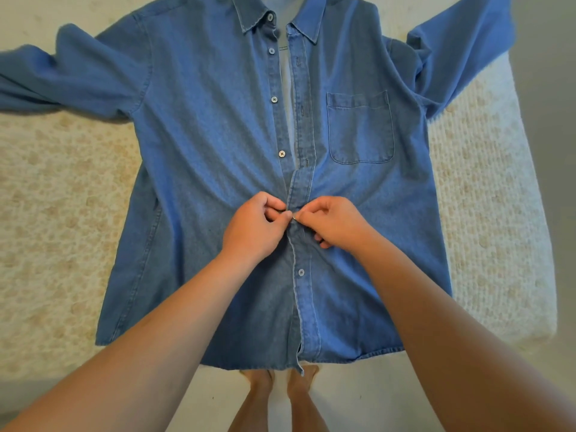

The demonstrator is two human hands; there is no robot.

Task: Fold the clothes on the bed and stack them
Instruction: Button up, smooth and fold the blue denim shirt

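Head view: shirt [218, 145] flat on bed [486, 198], front up, sleeves spread; left hand [254, 227] and right hand [332, 224] pinch placket at mid button; step: buttoning before fold; next likely needs button through hole

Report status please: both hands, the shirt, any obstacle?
Left hand and right hand pinch the placket mid-front, working a button. Denim shirt flat on bed, upper buttons open. Nothing in the way.

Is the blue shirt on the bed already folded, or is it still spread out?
Spread out. The blue shirt lies flat on the bed, sleeves out to both sides; its upper front is unbuttoned.
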